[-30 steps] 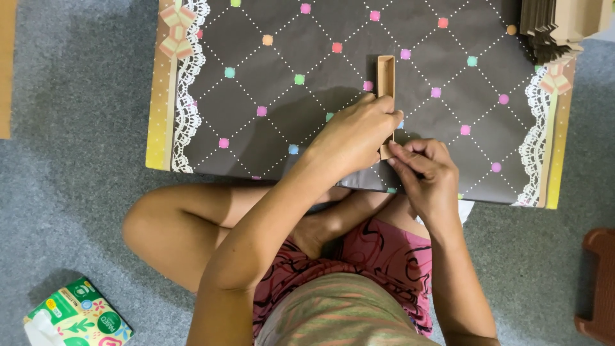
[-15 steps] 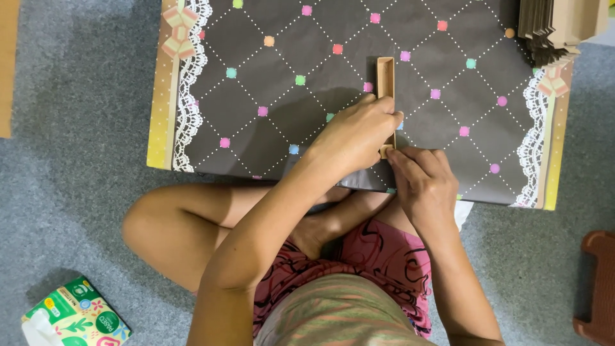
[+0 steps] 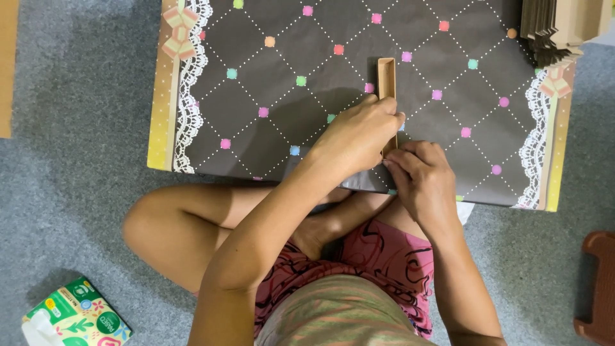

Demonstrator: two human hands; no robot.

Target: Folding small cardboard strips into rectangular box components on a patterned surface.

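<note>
A narrow brown cardboard tray (image 3: 386,77) lies upright in the view on a dark board (image 3: 269,77) patterned with coloured dots and lace edges. My left hand (image 3: 356,137) covers the tray's near end and grips it with curled fingers. My right hand (image 3: 419,181) sits just to the right and below, fingertips pressed against the same near end at the board's front edge. The tray's lower part is hidden under both hands. I sit cross-legged on grey carpet (image 3: 77,211).
A stack of brown cardboard pieces (image 3: 560,29) stands at the board's far right corner. A green patterned tissue pack (image 3: 77,320) lies on the carpet at lower left. A brown object (image 3: 599,288) sits at the right edge.
My right hand has shifted slightly up and closer to the tray's near end. The left hand stays on the tray.
</note>
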